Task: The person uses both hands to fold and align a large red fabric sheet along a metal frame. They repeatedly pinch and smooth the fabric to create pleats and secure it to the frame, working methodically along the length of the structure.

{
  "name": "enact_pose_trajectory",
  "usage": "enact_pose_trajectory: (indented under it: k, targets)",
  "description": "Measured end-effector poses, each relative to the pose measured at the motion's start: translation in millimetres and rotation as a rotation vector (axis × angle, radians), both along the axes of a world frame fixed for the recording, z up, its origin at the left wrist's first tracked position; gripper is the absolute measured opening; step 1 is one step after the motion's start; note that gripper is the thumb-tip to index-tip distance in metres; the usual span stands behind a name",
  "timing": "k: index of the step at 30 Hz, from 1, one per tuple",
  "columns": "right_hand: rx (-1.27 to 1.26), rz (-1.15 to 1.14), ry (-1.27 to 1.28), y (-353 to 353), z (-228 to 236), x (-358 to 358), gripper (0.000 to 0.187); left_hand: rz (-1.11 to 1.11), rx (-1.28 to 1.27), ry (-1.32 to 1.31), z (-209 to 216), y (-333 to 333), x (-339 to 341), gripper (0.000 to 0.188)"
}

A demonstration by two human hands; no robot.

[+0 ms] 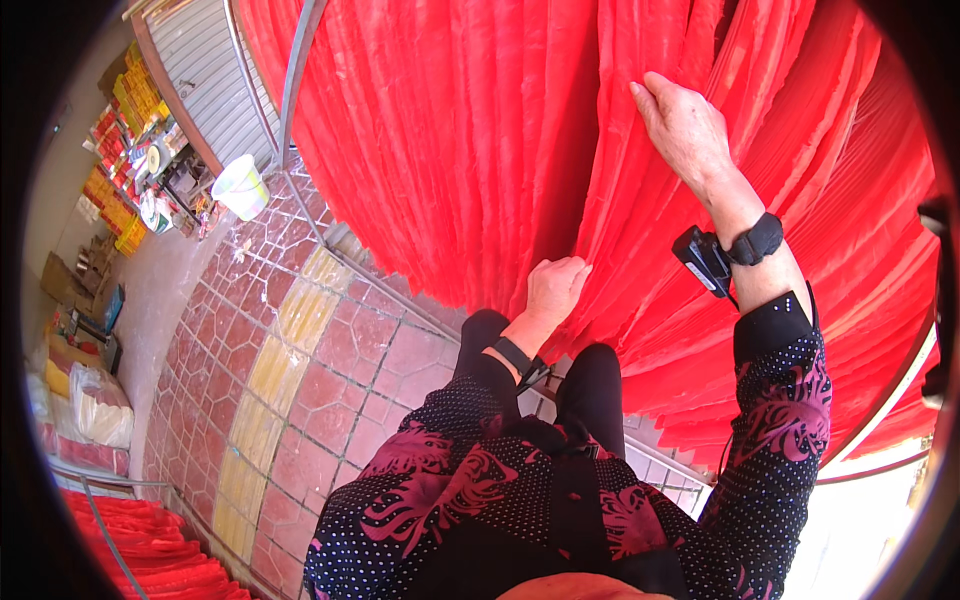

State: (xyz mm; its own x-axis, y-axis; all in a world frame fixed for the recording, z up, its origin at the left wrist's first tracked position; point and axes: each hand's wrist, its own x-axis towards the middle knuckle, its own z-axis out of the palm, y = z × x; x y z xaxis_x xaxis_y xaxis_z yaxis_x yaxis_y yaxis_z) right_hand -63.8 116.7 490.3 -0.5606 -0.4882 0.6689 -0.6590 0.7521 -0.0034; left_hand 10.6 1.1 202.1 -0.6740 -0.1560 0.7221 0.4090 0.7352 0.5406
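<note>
Pleated red cloth (430,130) hangs in long folds in front of me, from the top of the view down past my knees. Low on it, near the bottom edge, my left hand (555,290) is closed with the fingertips pinching a fold. Farther up and to the right, my right hand (685,130) reaches out, thumb and fingers together on the edge of another fold. Between the two hands that fold runs almost straight. A black band with a small box-shaped device (703,262) sits on my right wrist.
A curved metal rail (298,75) borders the cloth on the left. A white bucket (240,187) stands on the tiled floor (310,390). Beyond are shelves with yellow boxes (140,95) and white sacks (100,405). More red cloth (140,545) hangs at the lower left.
</note>
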Motion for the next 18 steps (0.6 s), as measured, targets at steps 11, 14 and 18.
enact_pose_trajectory:
  k: [11,14,18]
  targets:
    - [-0.229,0.133,-0.184,23.4,-6.3,-4.0,0.036,0.002,0.45,-0.032,48.1,-20.9,-2.8,0.02]
    - [-0.206,0.153,-0.17,23.6,-5.3,-5.6,0.036,-0.018,0.437,0.174,92.5,-26.7,-18.2,0.034]
    - [-0.189,0.157,-0.156,22.9,-5.3,-6.4,0.035,-0.063,0.535,0.179,148.5,-30.0,-40.0,0.043]
